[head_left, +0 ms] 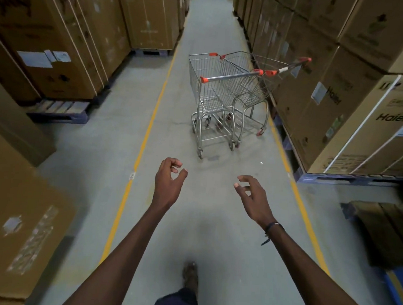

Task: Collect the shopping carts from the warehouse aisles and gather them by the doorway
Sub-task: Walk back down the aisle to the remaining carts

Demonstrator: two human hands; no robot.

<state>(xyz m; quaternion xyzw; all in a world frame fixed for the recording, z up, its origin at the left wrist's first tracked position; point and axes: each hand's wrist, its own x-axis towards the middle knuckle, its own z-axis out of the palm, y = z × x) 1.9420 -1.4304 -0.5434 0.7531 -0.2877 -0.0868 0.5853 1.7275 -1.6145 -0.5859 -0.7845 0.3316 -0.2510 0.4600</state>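
Item: two wire shopping carts, standing side by side in a warehouse aisle, ahead of the person and toward the right-hand yellow floor line [281,143].

- Near cart [213,99]: chromed wire basket, orange corner caps, bar handle [231,76] facing the person. Basket appears empty.
- Far cart [254,85]: same pattern, just beside the first and angled toward the stacked cartons [355,95] on the right; its handle [289,67] points off toward them. Whether the two frames touch cannot be told.

Handling, judged: rigid steel frame, light for its bulk when empty, rolls freely on castors [200,154]; likely to swing at the front end if pushed from one side. The wire mesh offers poor purchase; the handle bar between the orange end caps is the proper place to take hold, one hand toward each end. The angled cart probably needs straightening before the pair can nest or travel together.

Hands: left hand [169,183] and right hand [252,198] both extended forward, holding nothing, fingers loosely curled and parted, well short of either handle.

Surroundings: concrete floor [203,34], pallets [59,113] under tall cartons on both sides.
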